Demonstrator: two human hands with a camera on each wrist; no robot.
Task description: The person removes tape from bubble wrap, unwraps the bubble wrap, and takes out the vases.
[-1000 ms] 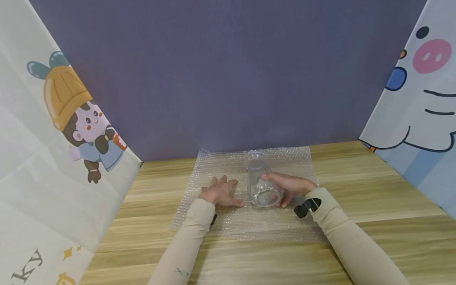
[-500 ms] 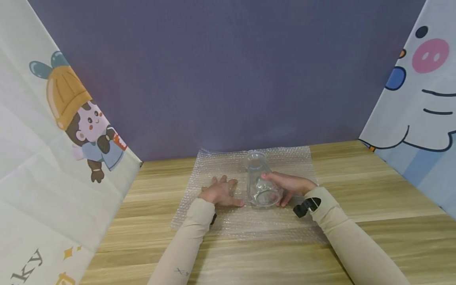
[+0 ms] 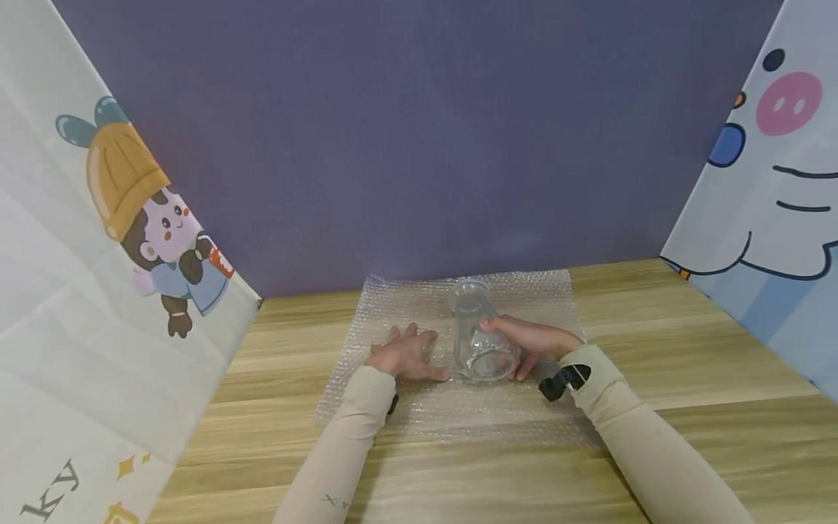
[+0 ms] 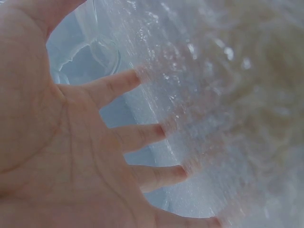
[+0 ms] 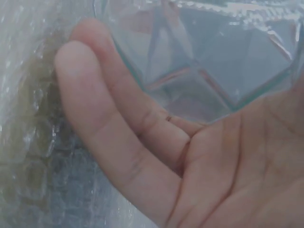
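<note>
A clear glass vase (image 3: 470, 331) with a flared rim lies on its side on a sheet of bubble wrap (image 3: 452, 415); its rim points away from me and its wide base towards me. My right hand (image 3: 533, 340) grips the vase from the right, thumb on top. In the right wrist view, curled fingers (image 5: 102, 104) show beside the faceted glass (image 5: 213, 52). To the left of the vase, my left hand (image 3: 406, 355) rests on the bubble wrap with fingers spread. The left wrist view shows its palm (image 4: 61, 137), with the fingertips at the wrap.
The wrap lies on a wood-grain table (image 3: 294, 349), its far edge against a dark purple back panel (image 3: 419, 145). White side panels with cartoon prints stand at the left (image 3: 85, 327) and right (image 3: 785, 218). Bare table shows on both sides of the sheet.
</note>
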